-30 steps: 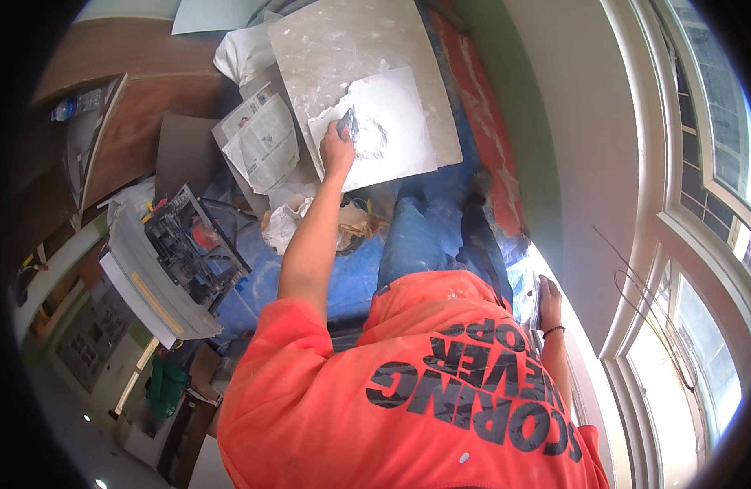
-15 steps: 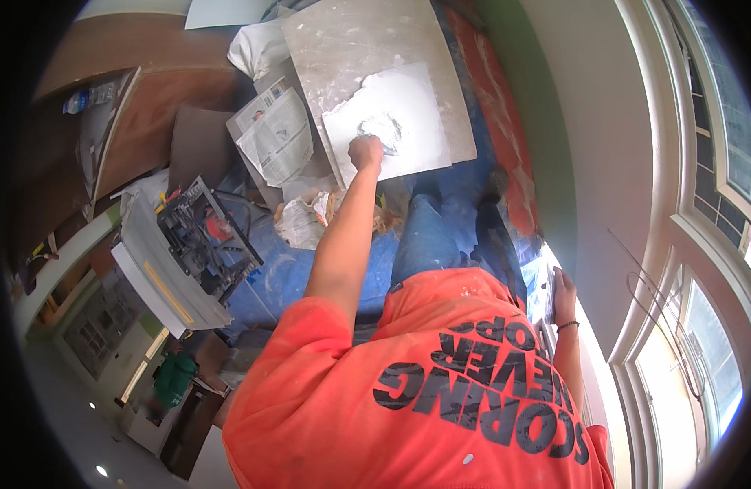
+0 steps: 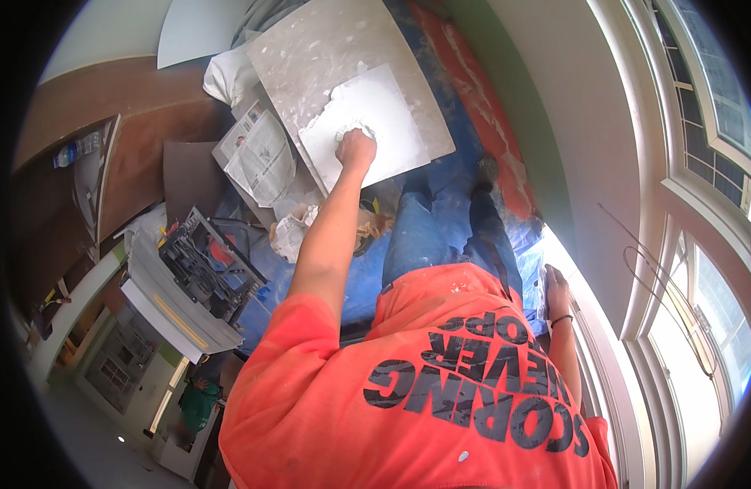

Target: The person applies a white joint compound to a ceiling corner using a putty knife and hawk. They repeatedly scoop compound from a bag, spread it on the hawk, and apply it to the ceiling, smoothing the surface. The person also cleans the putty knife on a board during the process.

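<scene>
My left hand (image 3: 357,150) is closed in a fist low over a white sheet (image 3: 389,122) with a torn left edge. It covers most of a small rough patch of white paste or powder (image 3: 353,129) there. Whatever the fist grips is hidden beneath the fingers. Under the sheet lies a larger grey-beige board (image 3: 343,37) spotted with white. On the right, my right hand (image 3: 558,295) rests along the pale ledge (image 3: 586,359) below the window, its fingers stretched forward; a dark band circles that wrist.
Newspaper (image 3: 264,163) and crumpled paper (image 3: 292,232) lie left of the board. A grey machine with a black frame (image 3: 204,265) stands farther left. Blue sheeting (image 3: 357,285) covers the floor by my legs. A person in green (image 3: 199,405) is at the lower left.
My left fist has shifted from the patch's left edge onto it, now covering most of it. The view has turned slightly. My right hand stays on the ledge.
</scene>
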The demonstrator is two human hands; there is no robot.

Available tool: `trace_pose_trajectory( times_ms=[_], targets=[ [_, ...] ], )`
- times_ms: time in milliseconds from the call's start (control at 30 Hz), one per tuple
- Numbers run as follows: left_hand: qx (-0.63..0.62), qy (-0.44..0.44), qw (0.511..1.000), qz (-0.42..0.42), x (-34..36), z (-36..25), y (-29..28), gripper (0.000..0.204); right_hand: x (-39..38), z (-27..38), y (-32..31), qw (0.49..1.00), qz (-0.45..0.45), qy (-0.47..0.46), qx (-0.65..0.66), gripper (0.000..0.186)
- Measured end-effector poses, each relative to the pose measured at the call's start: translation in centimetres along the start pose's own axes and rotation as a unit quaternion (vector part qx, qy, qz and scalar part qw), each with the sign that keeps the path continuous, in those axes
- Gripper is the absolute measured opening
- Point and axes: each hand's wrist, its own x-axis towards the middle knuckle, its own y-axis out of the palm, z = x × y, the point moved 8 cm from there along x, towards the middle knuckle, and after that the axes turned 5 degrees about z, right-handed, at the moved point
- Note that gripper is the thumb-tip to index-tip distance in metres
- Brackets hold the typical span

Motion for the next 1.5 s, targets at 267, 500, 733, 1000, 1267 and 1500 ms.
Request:
trace_pose_trajectory(
  times_ms=[267, 500, 733, 1000, 1267, 1500],
  targets=[
    [0.178, 0.139, 0.974, -0.03, -3.1, -0.5, 2.1, 0.029, 0.0, 2.0, 0.2, 1.0, 0.006, -0.017, 0.018, 0.048],
    [0.155, 0.111, 0.979, -0.07, -1.7, 0.5, 1.0, 0.029, 0.0, 2.5, 0.3, 1.0, 0.01, -0.004, 0.014, 0.048],
    [0.224, 0.203, 0.948, -0.103, -2.8, -0.6, 2.9, 0.03, -0.2, 1.7, 0.1, 1.0, 0.007, 0.022, 0.002, 0.05],
    [0.171, 0.163, 0.963, -0.13, -5.0, 2.5, -0.7, 0.028, 0.3, 2.1, 0.5, 1.0, 0.013, -0.004, 0.015, 0.05],
    [-0.29, 0.017, 0.944, -0.155, 0.0, 4.8, -3.3, 0.04, 1.1, 2.5, -0.3, 1.0, 0.01, 0.003, -0.002, 0.049],
    [-0.259, -0.019, 0.963, -0.064, 1.6, 5.9, 0.4, 0.051, 1.8, 2.1, -0.4, 0.998, 0.036, 0.043, 0.024, 0.049]
  ],
)
